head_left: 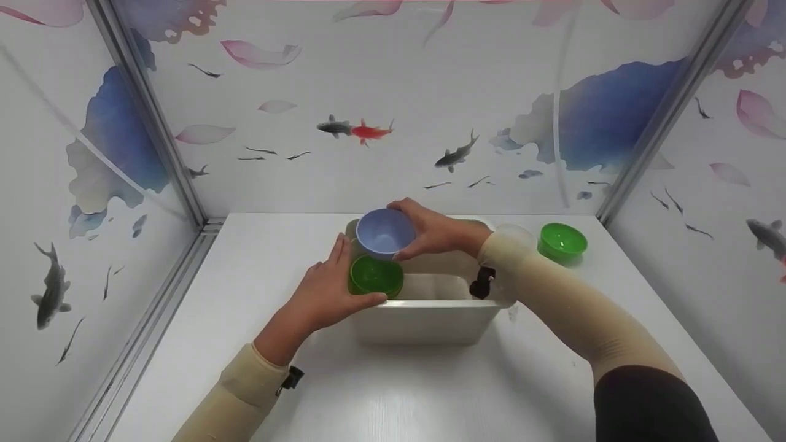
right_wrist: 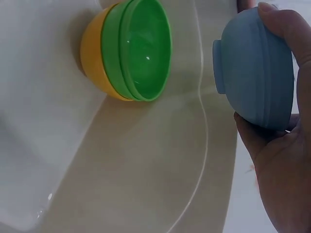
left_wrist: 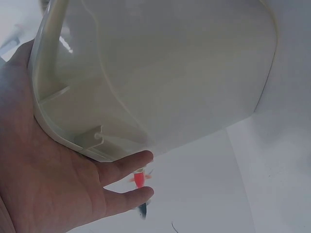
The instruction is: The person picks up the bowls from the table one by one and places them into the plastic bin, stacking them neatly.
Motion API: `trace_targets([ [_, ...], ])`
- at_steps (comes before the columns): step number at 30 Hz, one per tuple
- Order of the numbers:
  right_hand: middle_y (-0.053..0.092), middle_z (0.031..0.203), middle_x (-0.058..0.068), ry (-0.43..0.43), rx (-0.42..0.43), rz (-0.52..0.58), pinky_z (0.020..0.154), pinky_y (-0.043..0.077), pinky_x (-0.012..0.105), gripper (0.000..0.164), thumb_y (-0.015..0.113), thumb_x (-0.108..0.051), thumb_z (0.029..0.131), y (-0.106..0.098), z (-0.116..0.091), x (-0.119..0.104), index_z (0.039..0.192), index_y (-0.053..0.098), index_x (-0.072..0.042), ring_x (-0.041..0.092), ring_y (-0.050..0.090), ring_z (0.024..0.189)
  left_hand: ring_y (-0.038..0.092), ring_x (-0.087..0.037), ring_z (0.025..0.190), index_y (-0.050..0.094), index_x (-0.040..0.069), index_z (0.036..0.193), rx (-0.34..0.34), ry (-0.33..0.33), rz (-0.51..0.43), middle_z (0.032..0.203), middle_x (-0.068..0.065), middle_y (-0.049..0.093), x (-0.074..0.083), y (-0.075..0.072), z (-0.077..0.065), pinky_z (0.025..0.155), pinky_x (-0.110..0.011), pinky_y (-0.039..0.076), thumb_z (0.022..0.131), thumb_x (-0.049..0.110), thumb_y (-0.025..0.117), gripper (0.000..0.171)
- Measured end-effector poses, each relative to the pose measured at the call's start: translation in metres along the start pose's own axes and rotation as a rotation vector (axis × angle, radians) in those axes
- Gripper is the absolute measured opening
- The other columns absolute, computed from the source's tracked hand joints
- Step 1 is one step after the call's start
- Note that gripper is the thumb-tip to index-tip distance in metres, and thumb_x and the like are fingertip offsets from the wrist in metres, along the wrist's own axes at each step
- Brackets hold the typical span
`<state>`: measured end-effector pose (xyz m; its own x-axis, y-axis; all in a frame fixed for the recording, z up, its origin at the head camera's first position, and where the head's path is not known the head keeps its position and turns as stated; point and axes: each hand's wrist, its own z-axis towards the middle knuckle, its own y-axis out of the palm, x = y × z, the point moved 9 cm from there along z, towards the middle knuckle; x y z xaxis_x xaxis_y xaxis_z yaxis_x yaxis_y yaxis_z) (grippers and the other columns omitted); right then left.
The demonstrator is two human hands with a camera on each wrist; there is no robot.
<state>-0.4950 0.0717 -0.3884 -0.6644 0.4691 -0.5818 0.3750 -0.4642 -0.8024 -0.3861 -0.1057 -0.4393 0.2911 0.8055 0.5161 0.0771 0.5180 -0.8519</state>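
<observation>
My right hand [head_left: 433, 227] grips a blue bowl [head_left: 385, 232] by its side, thumb and fingers at its rim, above the left part of a white plastic bin [head_left: 424, 325]. In the right wrist view, the blue bowl [right_wrist: 252, 68] is tilted, its foot facing a stack inside the bin. That stack has green bowls [right_wrist: 146, 48] nested in a yellow bowl [right_wrist: 91, 56]. My left hand [head_left: 322, 291] rests against the bin's left front corner, thumb along the front rim. The left wrist view shows its fingers [left_wrist: 129, 199] extended beside the bin's outer wall.
Another green bowl [head_left: 562, 242] sits on the white table [head_left: 393, 393] to the right of the bin. Printed panels [head_left: 393, 73] with fish and petals enclose the back and both sides, joined by metal posts [head_left: 153, 116].
</observation>
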Motion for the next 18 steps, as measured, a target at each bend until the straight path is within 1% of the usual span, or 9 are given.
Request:
trace_targets([
  [2,0.051,0.152,0.017,-0.009,-0.012,-0.005,0.115,0.049,0.047,0.108,0.101,-0.034,0.078,0.005,0.001,-0.001,0.162,0.041,-0.001,0.031,0.057,0.136,0.041,-0.049,0.156,0.005,0.008,0.178,-0.001,0.001,0.001,0.186,-0.014,0.006,0.0,0.0,0.0,0.126,-0.068,0.032,0.08,0.096,0.065,0.145],
  [4,0.052,0.151,0.015,-0.003,-0.031,-0.013,0.114,0.05,0.046,0.108,0.1,-0.037,0.079,0.011,0.002,0.0,0.162,0.041,-0.003,0.029,0.058,0.135,0.041,-0.049,0.157,0.005,0.007,0.178,0.0,0.007,-0.002,0.186,-0.015,0.006,0.001,0.0,-0.001,0.126,-0.068,0.032,0.08,0.096,0.065,0.146],
  [8,0.052,0.15,0.013,-0.006,-0.07,-0.037,0.113,0.052,0.045,0.109,0.099,-0.045,0.08,0.024,0.004,0.002,0.163,0.041,-0.005,0.027,0.059,0.133,0.043,-0.05,0.154,0.005,0.007,0.178,0.003,-0.004,-0.003,0.186,-0.013,0.008,0.001,-0.001,-0.002,0.123,-0.068,0.037,0.078,0.097,0.066,0.148],
  [11,0.053,0.149,0.014,-0.029,-0.086,-0.049,0.112,0.052,0.046,0.108,0.099,-0.045,0.081,0.03,0.006,0.001,0.163,0.041,-0.006,0.027,0.059,0.132,0.043,-0.049,0.154,0.004,0.008,0.178,0.004,-0.015,0.003,0.186,-0.012,0.009,0.0,-0.001,-0.002,0.123,-0.066,0.039,0.078,0.098,0.065,0.148],
  [15,0.054,0.149,0.014,-0.055,-0.108,-0.064,0.112,0.051,0.048,0.106,0.098,-0.043,0.082,0.036,0.007,-0.002,0.164,0.042,-0.006,0.029,0.058,0.133,0.043,-0.049,0.154,0.005,0.005,0.178,0.007,-0.005,0.004,0.186,-0.014,0.008,0.001,-0.002,-0.001,0.125,-0.066,0.035,0.079,0.097,0.065,0.147],
  [18,0.053,0.153,0.013,-0.045,-0.136,-0.097,0.114,0.049,0.049,0.106,0.097,-0.046,0.084,0.042,0.008,0.0,0.165,0.041,-0.009,0.029,0.054,0.138,0.042,-0.048,0.156,0.006,0.004,0.177,0.003,0.004,0.003,0.185,-0.015,0.006,0.002,-0.002,-0.001,0.127,-0.065,0.032,0.081,0.095,0.067,0.146],
])
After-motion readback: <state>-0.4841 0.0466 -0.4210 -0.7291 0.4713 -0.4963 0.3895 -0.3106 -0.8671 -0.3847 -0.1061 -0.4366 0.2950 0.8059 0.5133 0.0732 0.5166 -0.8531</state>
